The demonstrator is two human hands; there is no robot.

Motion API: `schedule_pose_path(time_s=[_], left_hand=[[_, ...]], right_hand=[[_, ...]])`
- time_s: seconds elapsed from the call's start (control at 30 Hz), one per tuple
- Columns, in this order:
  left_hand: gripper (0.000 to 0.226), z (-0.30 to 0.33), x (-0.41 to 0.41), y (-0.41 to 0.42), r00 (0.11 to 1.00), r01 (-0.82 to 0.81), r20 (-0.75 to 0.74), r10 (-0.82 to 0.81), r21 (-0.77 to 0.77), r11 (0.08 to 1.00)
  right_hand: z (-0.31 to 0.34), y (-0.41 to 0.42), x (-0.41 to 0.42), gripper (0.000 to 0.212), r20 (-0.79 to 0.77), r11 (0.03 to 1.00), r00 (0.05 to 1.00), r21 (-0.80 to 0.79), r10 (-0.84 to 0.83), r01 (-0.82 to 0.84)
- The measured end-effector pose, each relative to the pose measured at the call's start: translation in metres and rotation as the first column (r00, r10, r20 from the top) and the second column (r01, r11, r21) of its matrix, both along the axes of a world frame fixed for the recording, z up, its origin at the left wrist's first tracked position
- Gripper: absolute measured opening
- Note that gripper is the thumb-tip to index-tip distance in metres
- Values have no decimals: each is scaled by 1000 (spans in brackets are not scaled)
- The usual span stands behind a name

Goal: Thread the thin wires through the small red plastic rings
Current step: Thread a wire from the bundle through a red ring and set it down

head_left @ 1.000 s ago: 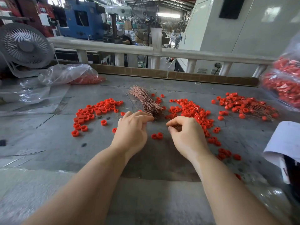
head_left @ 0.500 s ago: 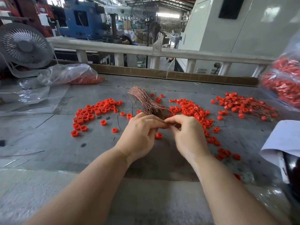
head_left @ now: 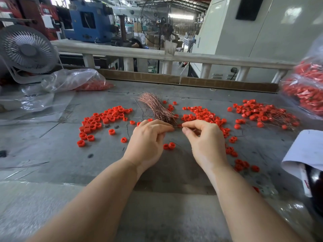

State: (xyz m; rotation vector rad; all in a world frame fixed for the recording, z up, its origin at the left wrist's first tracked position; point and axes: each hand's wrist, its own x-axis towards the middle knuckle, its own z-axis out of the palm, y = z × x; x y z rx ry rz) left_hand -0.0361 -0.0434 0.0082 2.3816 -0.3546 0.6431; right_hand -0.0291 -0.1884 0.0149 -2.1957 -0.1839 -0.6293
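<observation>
Left hand: left hand (head_left: 148, 138) hovers over the grey table (head_left: 52, 154), fingers curled, thumb and forefinger pinching one end of a thin wire (head_left: 178, 126).
Right hand: right hand (head_left: 204, 138) sits just beside it, fingertips pinched on the wire's other end; whether a ring is in the pinch cannot be told.
Between and below the hands: two red rings (head_left: 169, 146) lie on the table, apart from both palms.
Wire bundle: copper wire bundle (head_left: 157, 108) lies just beyond the fingertips, fanning away.
Loose rings: left pile (head_left: 103, 119) beyond the left hand; middle pile (head_left: 202, 117) behind the right hand.
Threaded rings: far-right pile (head_left: 262, 114), with wires sticking out.
Far edge: plastic bag (head_left: 73, 81) of red parts, a fan (head_left: 28, 49).
</observation>
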Motion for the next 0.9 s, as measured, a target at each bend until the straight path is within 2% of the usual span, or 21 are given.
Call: schedule_pose_path(time_s=[0.3,0.47,0.73,0.9], left_hand=[[25,-1,6,4,988,-142,-75,131,-154,978],[19,0,6,3,989,-123,-109,102,-214,969],[15,1,5,3,991,-57,-134,-3,-447,892],[15,1,7,3,990,-62,-140,4,-409,910]], right_hand=[[2,-2,2,9,61,992,996,119,-60,52],[1,-2,3,9,58,993,998,112,-32,26],[-1,1,0,9,31,994,994,34,106,-107],[-1,2,0,8,30,991,991,25,129,-130]])
